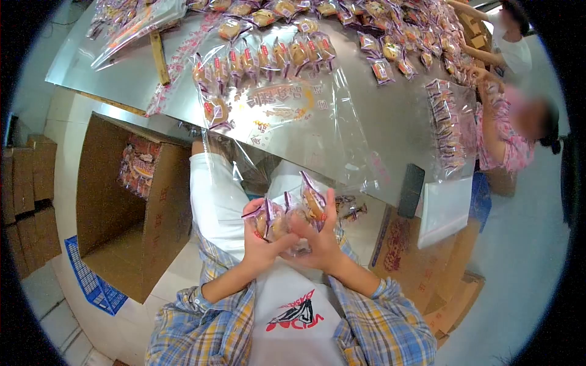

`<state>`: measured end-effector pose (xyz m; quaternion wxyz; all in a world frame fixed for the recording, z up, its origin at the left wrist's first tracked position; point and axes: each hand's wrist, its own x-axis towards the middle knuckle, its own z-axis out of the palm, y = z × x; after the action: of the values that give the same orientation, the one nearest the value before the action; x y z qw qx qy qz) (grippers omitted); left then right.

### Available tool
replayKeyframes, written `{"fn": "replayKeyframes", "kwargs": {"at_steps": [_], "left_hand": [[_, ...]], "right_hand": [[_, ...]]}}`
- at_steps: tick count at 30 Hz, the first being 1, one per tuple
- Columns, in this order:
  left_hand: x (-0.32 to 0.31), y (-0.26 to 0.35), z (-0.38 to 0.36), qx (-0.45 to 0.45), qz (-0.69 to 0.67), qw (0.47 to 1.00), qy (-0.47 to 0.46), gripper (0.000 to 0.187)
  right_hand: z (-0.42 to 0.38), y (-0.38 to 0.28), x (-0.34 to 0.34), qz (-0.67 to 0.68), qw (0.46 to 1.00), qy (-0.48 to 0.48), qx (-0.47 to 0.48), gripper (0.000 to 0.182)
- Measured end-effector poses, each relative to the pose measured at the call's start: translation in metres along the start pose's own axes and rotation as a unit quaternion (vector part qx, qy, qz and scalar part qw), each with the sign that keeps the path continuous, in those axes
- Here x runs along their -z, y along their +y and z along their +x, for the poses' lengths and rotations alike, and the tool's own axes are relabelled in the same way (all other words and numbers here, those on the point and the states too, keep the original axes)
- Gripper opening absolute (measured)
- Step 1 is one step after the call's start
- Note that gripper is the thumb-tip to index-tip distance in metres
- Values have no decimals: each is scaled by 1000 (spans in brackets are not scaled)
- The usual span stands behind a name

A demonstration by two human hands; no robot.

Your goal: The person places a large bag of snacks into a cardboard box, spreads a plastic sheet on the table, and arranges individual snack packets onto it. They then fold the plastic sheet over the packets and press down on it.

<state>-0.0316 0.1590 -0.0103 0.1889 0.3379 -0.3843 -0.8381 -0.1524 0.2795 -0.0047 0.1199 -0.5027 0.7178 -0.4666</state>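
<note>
an open cardboard box (131,207) stands on the floor at the left with packed snacks inside, below the edge of the steel tabletop (390,122). beside it, over the person's lap, the left hand (261,235) is clenched round a wrapped pastry (268,221), and the right hand (317,235), touching it, grasps another wrapped pastry (312,201). a big clear bag (293,116) half filled with pastries lies on the tabletop above; further right a co-worker's hand (482,76) rests among loose packets

snack packing shop: steel table (390,116), wrapped pastries (262,58), cartons (131,207).
</note>
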Motion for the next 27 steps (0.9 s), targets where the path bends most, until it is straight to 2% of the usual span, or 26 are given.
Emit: {"fn": "replayKeyframes", "kwargs": {"at_steps": [3, 4, 6, 10, 12, 14, 17, 19, 23, 25, 27], "left_hand": [[10, -20, -4, -43, 61, 997, 5, 96], [12, -22, -9, -42, 54, 998, 4, 95], [14, -22, -15, -36, 39, 999, -2, 92], [30, -35, -23, -18, 1, 997, -73, 90], [33, -34, -24, -38, 47, 989, -134, 75], [34, -25, -26, -35, 74, 982, -171, 72], [34, -9, -21, 29, 82, 974, -209, 67], [36, 2, -16, 104, 87, 962, -237, 71], [29, 6, -9, 72, 143, 962, -223, 71], [9, 24, -10, 27, 145, 968, -205, 72], [12, 37, -6, 26, 267, 932, -242, 75]], "right_hand": [[-8, 5, -10, -51, 999, -9, 16, 92], [-11, 5, -11, -83, 996, -17, 21, 90], [-7, 3, -10, -65, 997, -17, 28, 86], [-3, 6, -19, -38, 997, 20, 69, 87], [2, 6, -15, -64, 991, 55, 99, 89], [0, 9, -21, -65, 990, 70, 107, 89], [-8, 21, -29, -26, 993, 70, 90, 88], [8, 13, -18, 3, 994, 67, 86, 87], [10, 16, -11, 13, 997, 49, 61, 89], [13, 14, -13, 85, 992, 88, 18, 92], [13, 19, -12, 125, 985, 116, -30, 90]]}}
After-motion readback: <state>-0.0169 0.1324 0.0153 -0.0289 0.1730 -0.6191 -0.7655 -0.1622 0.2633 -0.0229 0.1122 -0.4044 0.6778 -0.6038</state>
